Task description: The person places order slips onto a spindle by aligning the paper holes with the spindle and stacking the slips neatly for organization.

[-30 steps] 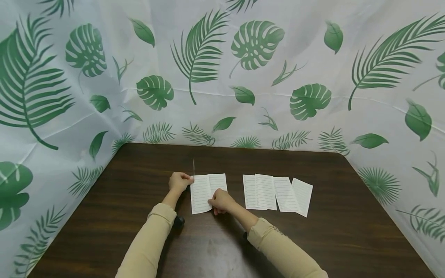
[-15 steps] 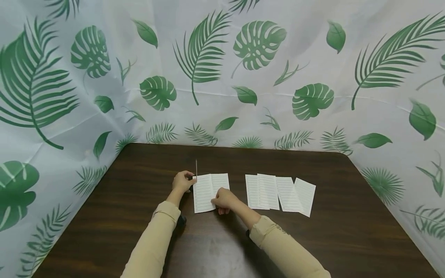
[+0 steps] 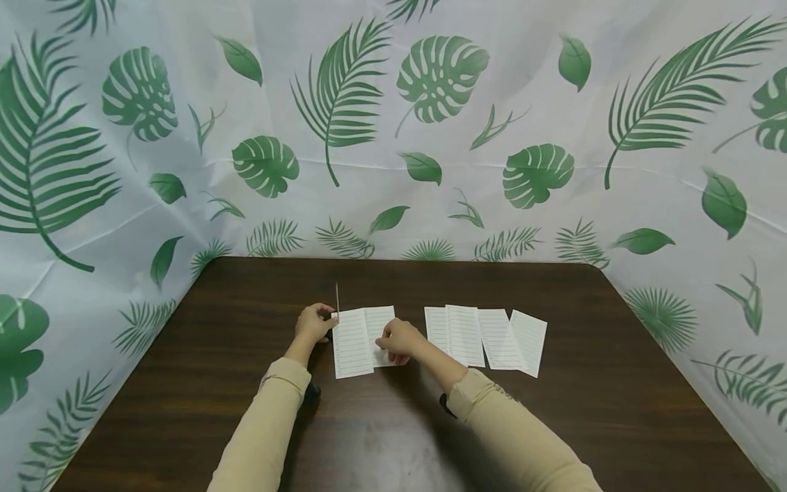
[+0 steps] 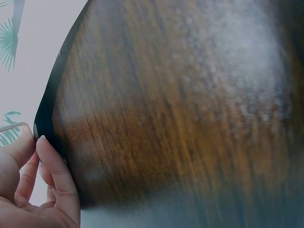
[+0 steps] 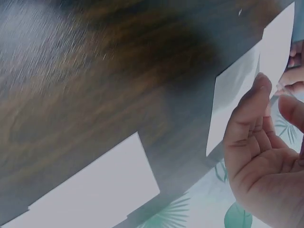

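My left hand [image 3: 312, 324] pinches a thin pale stick-like thing [image 3: 337, 301] that points up at the top left corner of a lined white card [image 3: 352, 345]. In the left wrist view, only a thin edge of it shows beyond the left fingers [image 4: 54, 164]. A second lined card [image 3: 380, 321] lies partly under the first one's right side. Over that second card is my right hand [image 3: 402, 339], its fingers loosely bent. The right wrist view shows a gap between the right thumb and index finger, with the index fingertip [image 5: 262, 81] close by the cards' overlap.
Several more lined cards [image 3: 464, 336] lie overlapping in a row to the right of my right hand, the last one [image 3: 530, 342] slanted. All rest on a dark wooden table [image 3: 584, 424]. A white leaf-print curtain [image 3: 369, 89] hangs behind and at both sides.
My right hand has moved off the left card's lower right edge, slightly up and right. That card's edge now shows uncovered. My left hand keeps its pinch; the whole view shifts slightly.
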Motion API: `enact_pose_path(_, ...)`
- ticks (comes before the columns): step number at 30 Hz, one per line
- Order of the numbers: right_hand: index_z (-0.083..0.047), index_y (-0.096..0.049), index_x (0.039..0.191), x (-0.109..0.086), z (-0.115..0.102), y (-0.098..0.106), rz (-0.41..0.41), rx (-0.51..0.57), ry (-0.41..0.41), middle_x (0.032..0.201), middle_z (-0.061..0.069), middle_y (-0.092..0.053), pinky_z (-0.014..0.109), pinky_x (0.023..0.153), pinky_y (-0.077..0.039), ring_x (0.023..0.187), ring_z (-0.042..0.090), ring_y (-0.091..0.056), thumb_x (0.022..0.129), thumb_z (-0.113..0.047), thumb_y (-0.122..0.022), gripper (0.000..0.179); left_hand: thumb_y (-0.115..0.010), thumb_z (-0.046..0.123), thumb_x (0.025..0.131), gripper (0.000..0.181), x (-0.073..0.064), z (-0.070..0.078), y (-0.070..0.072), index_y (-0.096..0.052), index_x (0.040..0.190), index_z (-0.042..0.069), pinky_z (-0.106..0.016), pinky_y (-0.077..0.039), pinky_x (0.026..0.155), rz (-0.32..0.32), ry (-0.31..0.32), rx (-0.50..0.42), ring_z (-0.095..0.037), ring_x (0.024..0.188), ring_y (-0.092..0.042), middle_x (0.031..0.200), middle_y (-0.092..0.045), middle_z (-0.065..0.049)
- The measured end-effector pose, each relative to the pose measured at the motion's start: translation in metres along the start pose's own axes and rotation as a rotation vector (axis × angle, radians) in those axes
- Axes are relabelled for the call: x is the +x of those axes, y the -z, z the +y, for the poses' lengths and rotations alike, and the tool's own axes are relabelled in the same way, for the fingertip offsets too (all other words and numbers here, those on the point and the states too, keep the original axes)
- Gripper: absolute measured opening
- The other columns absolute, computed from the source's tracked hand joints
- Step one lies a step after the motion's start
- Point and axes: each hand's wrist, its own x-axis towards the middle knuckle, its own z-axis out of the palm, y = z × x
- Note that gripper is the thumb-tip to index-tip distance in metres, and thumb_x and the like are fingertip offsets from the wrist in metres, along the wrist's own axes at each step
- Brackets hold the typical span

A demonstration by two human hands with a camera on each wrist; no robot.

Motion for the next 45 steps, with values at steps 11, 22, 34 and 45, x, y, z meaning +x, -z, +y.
enact_pose_path(11, -0.003, -0.064, 0.077, 0.008, 0.005, 0.014, 0.102, -0.208, 0.096, 0.064, 0.007, -0.061, 0.019, 0.046, -0.038, 0.05, 0.01, -0.049, 0.085, -0.012, -0.067, 0.012, -0.065, 0.013, 0.088, 0.025, -0.002, 0.003, 0.003, -0.062, 0.11, 0.002, -0.025, -0.055, 0.049, 0.0, -0.005, 0.009, -0.022, 0.073, -0.055, 0.105, -0.055, -0.021)
enact_pose_path(22, 0.003, -0.048, 0.127, 0.028, 0.028, 0.031, -0.008, -0.325, 0.26, 0.117, 0.02, -0.057, 0.044, 0.092, -0.049, 0.106, 0.033, -0.056, 0.087, -0.025, -0.068, 0.053, -0.066, 0.014, 0.088, 0.026, 0.0, 0.005, 0.0, -0.062, 0.111, 0.002, -0.024, -0.055, 0.048, -0.01, -0.003, 0.012, -0.019, 0.067, -0.055, 0.107, -0.056, -0.023)
enact_pose_path(34, 0.002, -0.017, 0.148, 0.04, 0.029, 0.036, -0.221, -0.437, 0.106, 0.155, 0.022, -0.019, 0.048, 0.116, -0.025, 0.142, 0.036, -0.022, 0.078, -0.039, -0.075, 0.1, -0.064, 0.013, 0.089, 0.026, -0.003, 0.008, 0.006, -0.061, 0.111, 0.0, -0.023, -0.055, 0.048, -0.045, 0.025, 0.004, -0.025, 0.078, -0.057, 0.106, -0.054, -0.023)
enact_pose_path(45, -0.002, -0.022, 0.148, 0.036, 0.029, 0.027, -0.204, -0.49, 0.058, 0.156, 0.02, -0.015, 0.052, 0.113, -0.03, 0.141, 0.04, -0.021, 0.069, -0.04, -0.081, 0.106, -0.07, 0.024, 0.085, 0.025, 0.031, -0.023, -0.008, -0.063, 0.104, 0.01, -0.032, -0.059, 0.055, -0.067, -0.01, -0.042, -0.029, 0.08, -0.06, 0.099, -0.055, -0.017)
